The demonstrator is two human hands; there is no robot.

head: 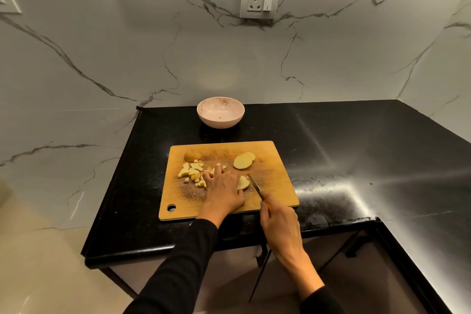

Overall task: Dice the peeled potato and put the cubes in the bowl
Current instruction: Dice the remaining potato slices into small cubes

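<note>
Nearest, two black sleeves reach forward over the edge of the black counter (331, 140). The right hand (279, 227) has its fingers curled round the yellow handle of a knife (256, 186), whose blade slants up and to the left from the knuckles and ends just beside a potato slice (243, 182). To the left of that hand, the left hand (223, 192) lies palm-down on the wooden cutting board (275, 186), fingers straight and spread, its thumb side resting on the potato slice and its fingertips reaching among the cut pieces. Left of and just beyond those fingertips sits a loose heap of potato cubes (192, 172), some touching, some scattered towards the board's near edge. Beyond the heap, near the board's far left corner, lies a rounded potato end piece (193, 155). Beyond the knife tip and to the right of the left hand's fingertips, a few round slices (243, 160) overlap one another. Farther still, off the board and well apart from both hands, a pale pink bowl (220, 121) stands upright on the counter near the marble wall (331, 58), with no cubes in it. A white socket plate (260, 0) is set in the wall above.
</note>
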